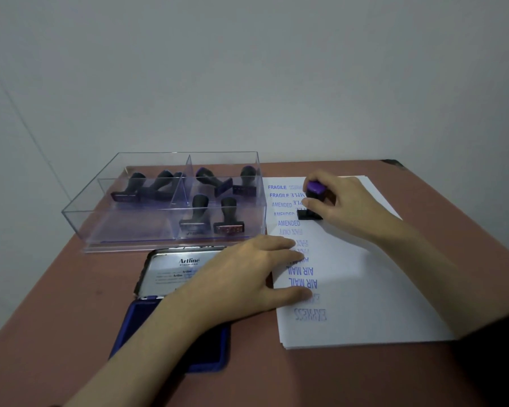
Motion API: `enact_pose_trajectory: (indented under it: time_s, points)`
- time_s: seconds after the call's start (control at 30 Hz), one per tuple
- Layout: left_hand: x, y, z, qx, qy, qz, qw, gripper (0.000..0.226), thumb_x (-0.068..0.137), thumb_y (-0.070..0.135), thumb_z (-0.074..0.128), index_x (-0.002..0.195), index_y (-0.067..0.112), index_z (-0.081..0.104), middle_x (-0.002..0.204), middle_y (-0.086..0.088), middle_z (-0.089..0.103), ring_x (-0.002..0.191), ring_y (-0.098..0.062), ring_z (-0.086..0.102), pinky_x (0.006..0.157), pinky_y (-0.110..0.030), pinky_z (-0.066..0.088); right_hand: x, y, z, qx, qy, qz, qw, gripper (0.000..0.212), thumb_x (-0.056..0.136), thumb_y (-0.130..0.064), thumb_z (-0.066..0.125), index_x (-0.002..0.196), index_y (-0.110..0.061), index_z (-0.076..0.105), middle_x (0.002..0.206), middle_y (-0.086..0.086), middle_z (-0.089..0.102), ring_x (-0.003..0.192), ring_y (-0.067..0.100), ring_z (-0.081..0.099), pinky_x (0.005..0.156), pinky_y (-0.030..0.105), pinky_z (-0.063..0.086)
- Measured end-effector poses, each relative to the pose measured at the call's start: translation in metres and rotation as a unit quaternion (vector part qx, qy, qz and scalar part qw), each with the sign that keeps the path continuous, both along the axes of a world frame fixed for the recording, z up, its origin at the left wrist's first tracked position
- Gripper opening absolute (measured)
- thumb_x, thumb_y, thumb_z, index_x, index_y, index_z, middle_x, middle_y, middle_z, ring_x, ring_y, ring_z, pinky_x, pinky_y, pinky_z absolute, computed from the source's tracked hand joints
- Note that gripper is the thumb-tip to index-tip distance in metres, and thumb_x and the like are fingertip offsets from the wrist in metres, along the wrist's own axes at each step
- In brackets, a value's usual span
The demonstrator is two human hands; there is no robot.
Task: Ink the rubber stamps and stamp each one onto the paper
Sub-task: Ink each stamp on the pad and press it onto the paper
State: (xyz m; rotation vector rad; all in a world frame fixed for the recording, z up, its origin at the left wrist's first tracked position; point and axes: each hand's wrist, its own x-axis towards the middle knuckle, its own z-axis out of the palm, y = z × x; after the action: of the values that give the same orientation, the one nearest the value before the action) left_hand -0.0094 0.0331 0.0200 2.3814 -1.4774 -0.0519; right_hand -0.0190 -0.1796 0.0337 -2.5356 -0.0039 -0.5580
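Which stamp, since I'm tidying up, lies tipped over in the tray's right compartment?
The back-left stamp: its handle slants and its base faces sideways; the other three stand upright.

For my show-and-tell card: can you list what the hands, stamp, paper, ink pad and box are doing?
Right hand: grips the stamp, pressing it on the paper
Left hand: flat, fingers resting on the paper's edge
Paper: rows of blue stamped words
Ink pad: open, blue, left of the paper
Clear box: spare stamps inside
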Motion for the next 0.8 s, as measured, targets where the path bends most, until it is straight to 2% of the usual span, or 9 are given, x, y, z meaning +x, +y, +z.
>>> enact_pose_trajectory:
  time_s: [0.1,0.27,0.5,0.67,0.8]
  points:
    - [0.0002,-0.0006,0.0009,0.003,0.001,-0.001,1.0,0.059,0.083,0.062,0.048,0.135,0.035,0.043,0.144,0.019,0.034,0.128,0.005,0.026,0.105,-0.021,0.03,0.0011,0.0008,0.0008,-0.005,0.004,0.006,1.0,0.008,0.086,-0.013,0.061,0.087,-0.01,0.053,0.062,-0.006,0.049,0.054,-0.002,0.048,0.051,0.01,0.034]
    - [0.0011,-0.0011,0.0003,0.008,0.003,-0.002,1.0,0.06,0.083,0.062,0.048,0.136,0.035,0.042,0.146,0.018,0.033,0.131,0.005,0.025,0.105,-0.02,0.029,0.0071,-0.0021,-0.0016,-0.033,0.007,-0.009,0.999,0.011,0.084,-0.014,0.062,0.082,-0.012,0.051,0.063,-0.003,0.052,0.056,0.01,0.043,0.052,0.014,0.033]
    - [0.0007,-0.0016,0.0005,0.009,0.0,-0.002,1.0,0.059,0.083,0.061,0.048,0.136,0.034,0.043,0.145,0.018,0.033,0.13,0.004,0.026,0.106,-0.021,0.029,0.0094,-0.001,-0.003,-0.029,0.013,-0.015,0.999,0.017,0.084,-0.014,0.062,0.078,-0.015,0.047,0.063,-0.003,0.05,0.056,0.01,0.043,0.051,0.013,0.035]
    - [0.0007,-0.0022,0.0006,0.009,-0.002,-0.003,1.0,0.059,0.083,0.061,0.048,0.136,0.035,0.042,0.145,0.018,0.034,0.13,0.003,0.027,0.105,-0.02,0.029,0.0085,0.0004,-0.0028,-0.024,0.015,-0.016,0.999,0.031,0.084,-0.014,0.062,0.068,-0.025,0.038,0.061,-0.004,0.048,0.054,0.009,0.042,0.053,0.014,0.036]
    - [0.0006,-0.0014,-0.0009,0.009,-0.002,-0.003,1.0,0.06,0.083,0.062,0.048,0.136,0.035,0.042,0.146,0.018,0.033,0.13,0.004,0.025,0.105,-0.02,0.028,0.0087,0.0,-0.0038,-0.036,0.021,-0.019,0.999,0.016,0.085,-0.015,0.061,0.079,-0.014,0.046,0.066,-0.001,0.052,0.059,0.013,0.044,0.051,0.018,0.033]
